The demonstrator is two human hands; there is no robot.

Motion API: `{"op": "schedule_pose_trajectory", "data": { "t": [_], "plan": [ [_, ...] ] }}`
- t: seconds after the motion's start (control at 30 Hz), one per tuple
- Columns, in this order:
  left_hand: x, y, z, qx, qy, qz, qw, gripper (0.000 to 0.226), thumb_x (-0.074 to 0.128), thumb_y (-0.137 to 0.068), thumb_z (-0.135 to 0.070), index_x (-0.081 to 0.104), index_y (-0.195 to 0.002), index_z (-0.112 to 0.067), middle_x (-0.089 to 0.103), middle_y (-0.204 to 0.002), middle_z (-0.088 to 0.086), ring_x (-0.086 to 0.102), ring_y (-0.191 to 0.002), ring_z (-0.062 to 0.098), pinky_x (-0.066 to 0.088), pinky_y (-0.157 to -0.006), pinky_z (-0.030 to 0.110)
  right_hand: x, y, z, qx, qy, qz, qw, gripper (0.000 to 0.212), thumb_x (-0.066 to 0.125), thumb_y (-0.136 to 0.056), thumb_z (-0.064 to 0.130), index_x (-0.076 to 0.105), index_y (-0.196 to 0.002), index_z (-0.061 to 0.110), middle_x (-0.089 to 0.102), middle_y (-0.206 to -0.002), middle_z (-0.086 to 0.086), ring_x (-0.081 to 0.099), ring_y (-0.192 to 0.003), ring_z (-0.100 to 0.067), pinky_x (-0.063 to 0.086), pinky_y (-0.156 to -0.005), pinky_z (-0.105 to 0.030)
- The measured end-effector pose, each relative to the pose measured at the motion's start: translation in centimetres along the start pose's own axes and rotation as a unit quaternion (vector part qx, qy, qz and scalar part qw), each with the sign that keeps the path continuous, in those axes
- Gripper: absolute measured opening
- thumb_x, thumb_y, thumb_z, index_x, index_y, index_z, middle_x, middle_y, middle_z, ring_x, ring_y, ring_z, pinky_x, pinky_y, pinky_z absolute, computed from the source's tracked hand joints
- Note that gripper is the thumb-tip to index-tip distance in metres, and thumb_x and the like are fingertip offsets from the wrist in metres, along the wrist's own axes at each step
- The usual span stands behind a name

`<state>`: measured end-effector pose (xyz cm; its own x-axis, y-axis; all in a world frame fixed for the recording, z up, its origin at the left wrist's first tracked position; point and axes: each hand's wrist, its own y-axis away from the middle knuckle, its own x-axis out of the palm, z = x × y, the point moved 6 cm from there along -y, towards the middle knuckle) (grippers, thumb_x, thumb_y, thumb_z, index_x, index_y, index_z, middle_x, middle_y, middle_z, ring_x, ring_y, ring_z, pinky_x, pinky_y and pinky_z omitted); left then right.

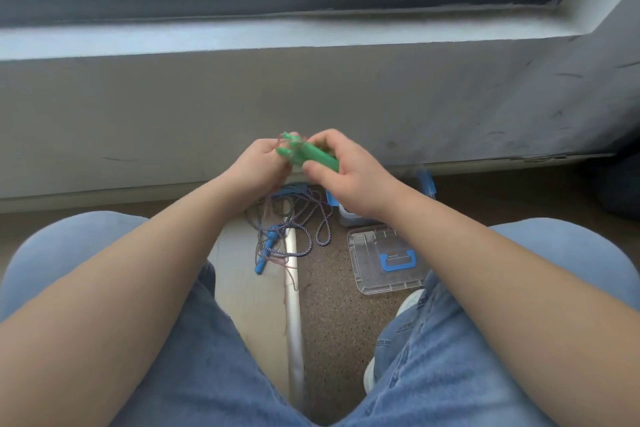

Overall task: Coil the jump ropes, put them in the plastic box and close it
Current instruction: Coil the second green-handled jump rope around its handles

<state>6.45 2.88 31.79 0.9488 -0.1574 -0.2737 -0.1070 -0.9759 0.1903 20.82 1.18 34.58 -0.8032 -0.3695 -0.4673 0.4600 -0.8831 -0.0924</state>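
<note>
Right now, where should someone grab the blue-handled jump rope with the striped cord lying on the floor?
Pinch the blue plastic handle from above, across its narrow width: it is rigid and lies flat at the tangle's near edge. The striped cord is loose, overlapping loops that would probably snag.

Single head-worn view, forward and down, close over lap (194, 350), toward windowed wall (138, 107).

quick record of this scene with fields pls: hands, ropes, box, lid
left hand: holds the tips of the green handles
right hand: grips the same handles
cord: wound round the handles, blurred
blue-handled rope: loose tangle on floor, uncoiled
box: mostly hidden behind right hand
lid: off, lying flat on floor
</note>
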Motion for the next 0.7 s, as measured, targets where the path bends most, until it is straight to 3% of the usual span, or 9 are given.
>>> {"op": "schedule_pose_trajectory", "data": {
  "t": [0.07, 0.13, 0.23, 0.33, 0.43, 0.53, 0.6, 0.7],
  "plan": [
    [0.8, 0.3, -0.1, 0.011, -0.003, -0.023, 1.000, 0.040, 0.041, -0.089, -0.044, 0.043, -0.056, -0.022, 0.033, -0.047, -0.007, 0.026, -0.045, 0.014, 0.024, -0.048, 0.025, -0.4, 0.0, -0.3, 0.025, -0.034, -0.030, 0.999, 0.026, 0.062, -0.096, 0.021, 0.047, -0.117, 0.026, 0.065, -0.093, 0.010, 0.059, -0.078, 0.001, 0.045, -0.076, -0.019],
    [1.3, 0.4, -0.2, 0.013, -0.041, -0.042, 0.998, 0.041, 0.036, -0.089, -0.041, 0.055, -0.057, -0.025, 0.042, -0.046, -0.010, 0.034, -0.046, 0.014, 0.029, -0.051, 0.028, -0.6, -0.1, -0.7, 0.044, -0.038, -0.059, 0.997, 0.033, 0.061, -0.097, 0.022, 0.043, -0.124, 0.028, 0.070, -0.097, 0.000, 0.064, -0.084, -0.009, 0.046, -0.077, -0.022],
    [2.3, 1.0, -0.3, 0.047, -0.198, -0.011, 0.979, 0.033, 0.035, -0.099, -0.031, 0.066, -0.087, -0.033, 0.055, -0.061, -0.012, 0.051, -0.059, 0.007, 0.039, -0.061, 0.029, -1.7, -0.4, -1.7, 0.086, 0.010, -0.127, 0.988, 0.031, 0.058, -0.097, 0.025, 0.047, -0.125, 0.026, 0.066, -0.107, 0.002, 0.061, -0.091, -0.015, 0.038, -0.073, -0.024],
    [3.6, 1.9, -0.3, 0.068, -0.264, 0.047, 0.961, 0.029, 0.036, -0.103, -0.031, 0.066, -0.105, -0.031, 0.053, -0.064, -0.019, 0.050, -0.061, -0.004, 0.041, -0.063, 0.025, -2.7, -0.5, -2.4, 0.110, 0.093, -0.125, 0.982, 0.030, 0.055, -0.098, 0.025, 0.047, -0.127, 0.024, 0.060, -0.101, 0.002, 0.054, -0.075, -0.007, 0.034, -0.059, -0.022],
    [3.1, 1.7, -0.5, 0.092, -0.312, 0.038, 0.945, 0.030, 0.039, -0.103, -0.035, 0.068, -0.101, -0.027, 0.058, -0.067, -0.013, 0.054, -0.067, 0.002, 0.036, -0.059, 0.021, -2.7, -0.4, -2.8, 0.117, 0.121, -0.103, 0.980, 0.029, 0.054, -0.100, 0.025, 0.045, -0.127, 0.024, 0.057, -0.098, 0.002, 0.049, -0.070, -0.001, 0.031, -0.055, -0.014],
    [2.2, 1.2, -0.2, 0.088, -0.329, 0.023, 0.940, 0.024, 0.046, -0.100, -0.035, 0.069, -0.102, -0.028, 0.060, -0.070, -0.011, 0.052, -0.065, 0.001, 0.035, -0.057, 0.023, -2.6, -0.6, -2.8, 0.120, 0.116, -0.099, 0.981, 0.030, 0.054, -0.100, 0.027, 0.045, -0.128, 0.025, 0.057, -0.099, 0.002, 0.051, -0.070, -0.003, 0.033, -0.056, -0.018],
    [2.0, 1.0, 0.3, 0.082, -0.341, 0.019, 0.936, 0.020, 0.051, -0.097, -0.034, 0.069, -0.103, -0.027, 0.063, -0.077, -0.012, 0.054, -0.068, 0.002, 0.037, -0.059, 0.021, -2.5, -0.7, -2.9, 0.121, 0.110, -0.092, 0.982, 0.031, 0.054, -0.099, 0.029, 0.047, -0.129, 0.026, 0.058, -0.105, 0.003, 0.054, -0.076, -0.005, 0.035, -0.059, -0.018],
    [1.8, 0.9, 0.5, 0.080, -0.346, 0.015, 0.935, 0.022, 0.050, -0.098, -0.034, 0.069, -0.103, -0.024, 0.067, -0.082, -0.004, 0.058, -0.074, 0.016, 0.041, -0.062, 0.027, -2.6, -0.9, -2.9, 0.119, 0.104, -0.085, 0.984, 0.034, 0.055, -0.099, 0.030, 0.049, -0.132, 0.026, 0.060, -0.115, 0.004, 0.058, -0.092, -0.015, 0.038, -0.068, -0.025]
  ]
}}
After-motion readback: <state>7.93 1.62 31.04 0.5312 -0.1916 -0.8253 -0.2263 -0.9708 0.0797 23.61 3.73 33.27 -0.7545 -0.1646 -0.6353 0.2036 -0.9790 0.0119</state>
